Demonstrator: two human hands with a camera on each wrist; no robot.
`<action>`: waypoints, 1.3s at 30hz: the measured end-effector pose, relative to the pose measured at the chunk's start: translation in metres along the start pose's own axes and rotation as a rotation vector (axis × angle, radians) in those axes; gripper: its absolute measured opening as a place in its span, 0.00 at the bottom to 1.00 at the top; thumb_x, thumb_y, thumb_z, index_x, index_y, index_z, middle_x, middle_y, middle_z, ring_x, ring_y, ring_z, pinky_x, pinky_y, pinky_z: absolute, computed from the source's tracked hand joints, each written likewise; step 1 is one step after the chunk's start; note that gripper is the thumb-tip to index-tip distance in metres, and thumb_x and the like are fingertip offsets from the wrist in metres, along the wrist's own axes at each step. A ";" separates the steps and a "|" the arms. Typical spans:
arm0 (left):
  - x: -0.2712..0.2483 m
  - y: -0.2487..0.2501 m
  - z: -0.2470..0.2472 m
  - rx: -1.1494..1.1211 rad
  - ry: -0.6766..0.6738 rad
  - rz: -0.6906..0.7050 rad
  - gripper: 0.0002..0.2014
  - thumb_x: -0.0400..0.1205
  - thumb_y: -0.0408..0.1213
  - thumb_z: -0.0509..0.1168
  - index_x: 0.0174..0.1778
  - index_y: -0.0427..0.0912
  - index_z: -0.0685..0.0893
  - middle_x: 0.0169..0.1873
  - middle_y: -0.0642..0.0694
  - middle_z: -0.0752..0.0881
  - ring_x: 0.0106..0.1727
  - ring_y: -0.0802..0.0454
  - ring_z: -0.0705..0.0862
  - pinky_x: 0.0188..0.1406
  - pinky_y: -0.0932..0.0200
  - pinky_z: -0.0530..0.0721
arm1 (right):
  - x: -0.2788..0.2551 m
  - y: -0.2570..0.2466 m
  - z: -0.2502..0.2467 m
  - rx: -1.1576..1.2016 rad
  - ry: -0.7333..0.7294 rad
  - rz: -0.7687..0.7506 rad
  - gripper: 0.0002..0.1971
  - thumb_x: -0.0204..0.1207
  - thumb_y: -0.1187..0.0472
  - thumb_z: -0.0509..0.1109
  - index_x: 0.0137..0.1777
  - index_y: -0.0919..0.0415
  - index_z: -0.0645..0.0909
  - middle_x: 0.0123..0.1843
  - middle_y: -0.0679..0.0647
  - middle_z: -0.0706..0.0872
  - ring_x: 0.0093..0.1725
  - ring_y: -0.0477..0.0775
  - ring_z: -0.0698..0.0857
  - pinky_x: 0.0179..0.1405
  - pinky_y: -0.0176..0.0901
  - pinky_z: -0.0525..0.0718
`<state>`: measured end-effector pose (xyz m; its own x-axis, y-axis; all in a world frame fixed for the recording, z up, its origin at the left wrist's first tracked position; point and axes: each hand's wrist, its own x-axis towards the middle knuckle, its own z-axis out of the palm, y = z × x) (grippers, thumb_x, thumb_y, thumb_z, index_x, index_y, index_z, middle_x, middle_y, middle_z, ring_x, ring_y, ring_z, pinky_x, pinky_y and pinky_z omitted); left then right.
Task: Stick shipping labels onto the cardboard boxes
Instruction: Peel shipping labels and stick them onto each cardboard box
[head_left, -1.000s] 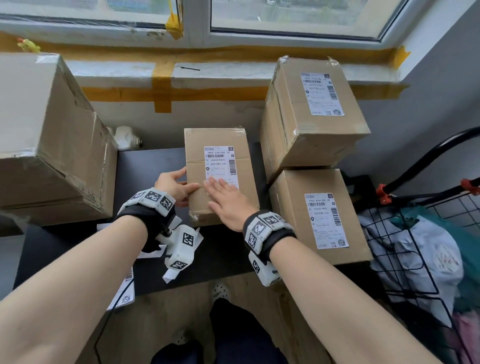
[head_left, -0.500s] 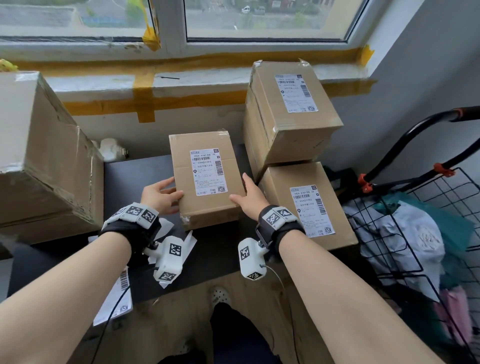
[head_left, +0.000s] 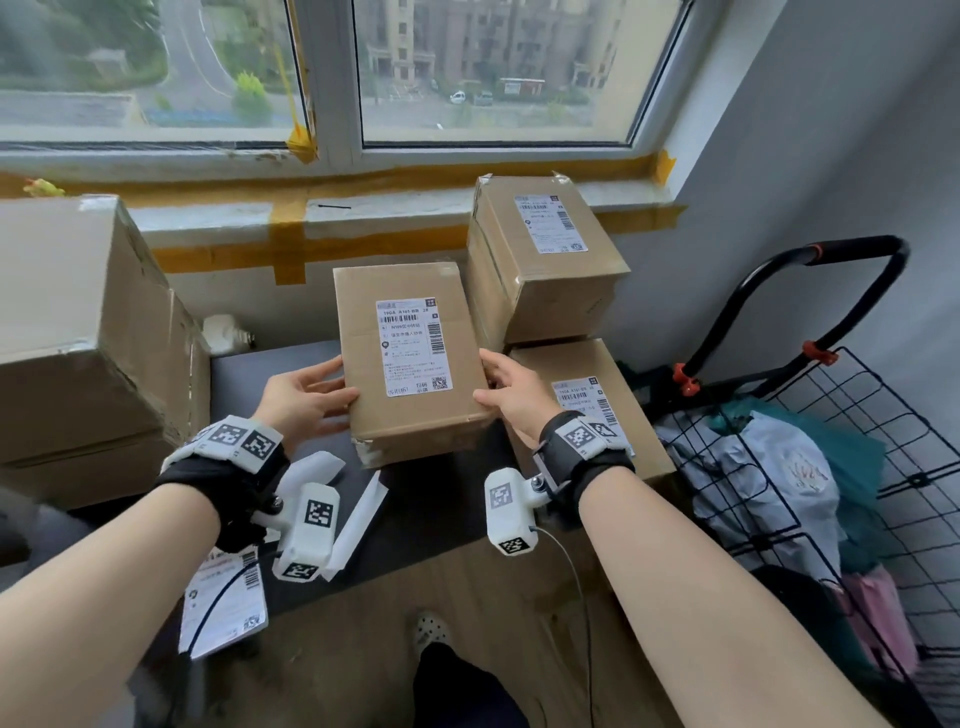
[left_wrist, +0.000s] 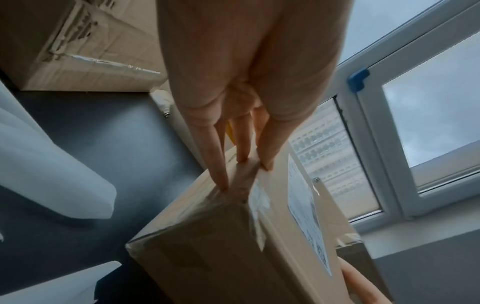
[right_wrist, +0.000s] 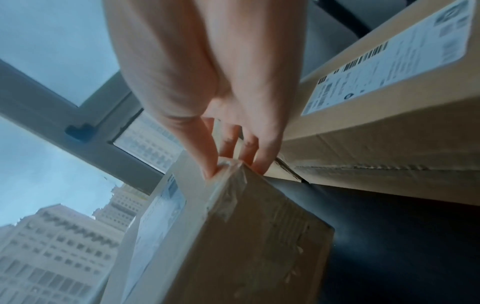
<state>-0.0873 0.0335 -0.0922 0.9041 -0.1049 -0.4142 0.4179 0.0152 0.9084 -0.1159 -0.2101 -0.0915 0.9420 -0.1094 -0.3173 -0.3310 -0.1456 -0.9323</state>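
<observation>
A small cardboard box (head_left: 363, 322) with a white shipping label (head_left: 413, 348) on its top face is held up off the dark table (head_left: 431, 499), tilted toward me. My left hand (head_left: 306, 395) grips its left side. In the left wrist view the left hand (left_wrist: 244, 144) has its fingers on the box (left_wrist: 207, 246) side and the thumb at the top edge. My right hand (head_left: 511, 389) grips the right side. In the right wrist view that right hand (right_wrist: 228, 144) pinches the taped corner of the box (right_wrist: 259, 236).
Two labelled boxes are stacked right of it, an upper one (head_left: 545, 291) on a lower one (head_left: 587, 358). A large box (head_left: 78, 322) stands at the left. A loose label sheet (head_left: 223, 603) and backing strips (head_left: 358, 514) lie at the table's front. A wire cart (head_left: 857, 441) stands at the right.
My right hand left the label and moved to the box's right side. Both hands then raised the box off the table, and my head tilted up toward the window.
</observation>
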 end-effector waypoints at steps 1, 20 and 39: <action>-0.007 0.004 -0.002 -0.003 -0.011 0.012 0.25 0.77 0.22 0.67 0.71 0.39 0.76 0.46 0.46 0.87 0.44 0.50 0.86 0.31 0.63 0.89 | -0.008 -0.004 -0.003 0.043 -0.013 -0.004 0.33 0.74 0.83 0.62 0.78 0.65 0.65 0.74 0.63 0.75 0.72 0.58 0.75 0.65 0.46 0.80; -0.096 0.012 0.110 -0.048 -0.275 0.122 0.24 0.74 0.25 0.71 0.67 0.38 0.80 0.48 0.44 0.91 0.49 0.48 0.90 0.39 0.58 0.90 | -0.136 -0.014 -0.148 0.270 -0.086 -0.011 0.27 0.78 0.78 0.57 0.72 0.54 0.73 0.73 0.56 0.77 0.60 0.53 0.81 0.48 0.49 0.83; -0.077 -0.007 0.234 -0.091 -0.097 0.078 0.25 0.77 0.24 0.68 0.71 0.38 0.76 0.58 0.39 0.87 0.62 0.42 0.85 0.55 0.53 0.86 | -0.077 0.004 -0.252 0.158 -0.119 0.122 0.28 0.76 0.76 0.52 0.67 0.47 0.75 0.67 0.48 0.81 0.55 0.50 0.81 0.45 0.47 0.78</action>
<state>-0.1809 -0.1910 -0.0528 0.9233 -0.1957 -0.3306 0.3567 0.1168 0.9269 -0.2039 -0.4499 -0.0276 0.8986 0.0014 -0.4387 -0.4387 0.0179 -0.8985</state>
